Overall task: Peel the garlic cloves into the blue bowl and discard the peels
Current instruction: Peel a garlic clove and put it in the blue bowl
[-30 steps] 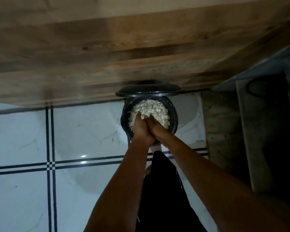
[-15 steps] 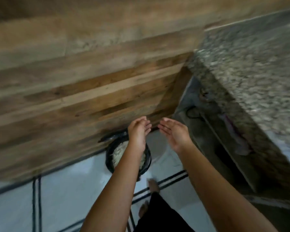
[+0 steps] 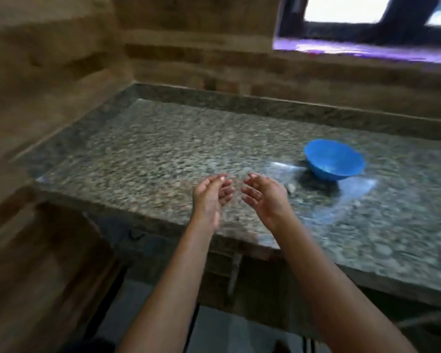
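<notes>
The blue bowl (image 3: 334,159) stands on the speckled granite counter (image 3: 163,154), to the right of my hands. Its contents are not visible from here. My left hand (image 3: 210,193) and my right hand (image 3: 264,193) hover side by side above the counter's front part, palms facing each other, fingers loosely curled and holding nothing. A small pale bit (image 3: 290,187) lies on the counter just right of my right hand; the blur hides what it is. The black bin with the peels is out of view.
Wood-look walls (image 3: 61,72) close the counter at the left and back. A window (image 3: 367,19) sits high at the right. The counter's front edge (image 3: 239,243) runs below my wrists, with the tiled floor (image 3: 214,332) beneath.
My hands left the black bin of peels on the floor and rose, empty, above the counter. My view swung up from the floor to the granite counter and blue bowl.
</notes>
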